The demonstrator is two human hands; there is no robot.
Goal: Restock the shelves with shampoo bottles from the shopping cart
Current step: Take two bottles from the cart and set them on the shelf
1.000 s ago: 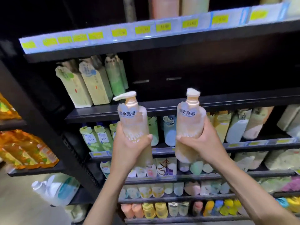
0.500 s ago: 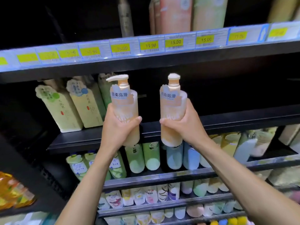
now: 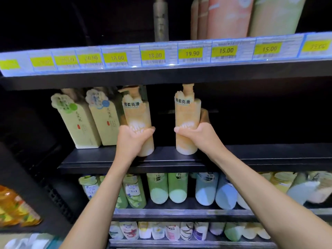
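Two pale boxes [image 3: 80,126] stand at the left end of the shelf [image 3: 260,153]. Just beside them the left hand [image 3: 133,141] grasps the left bottle [image 3: 136,114] round its middle, base low at the board's front edge. The right hand [image 3: 201,135] grasps the right bottle [image 3: 186,115] likewise, apart from the first. Neither is let go, so this pair seems nearly placed. The cart is out of view, so what remains cannot be told.
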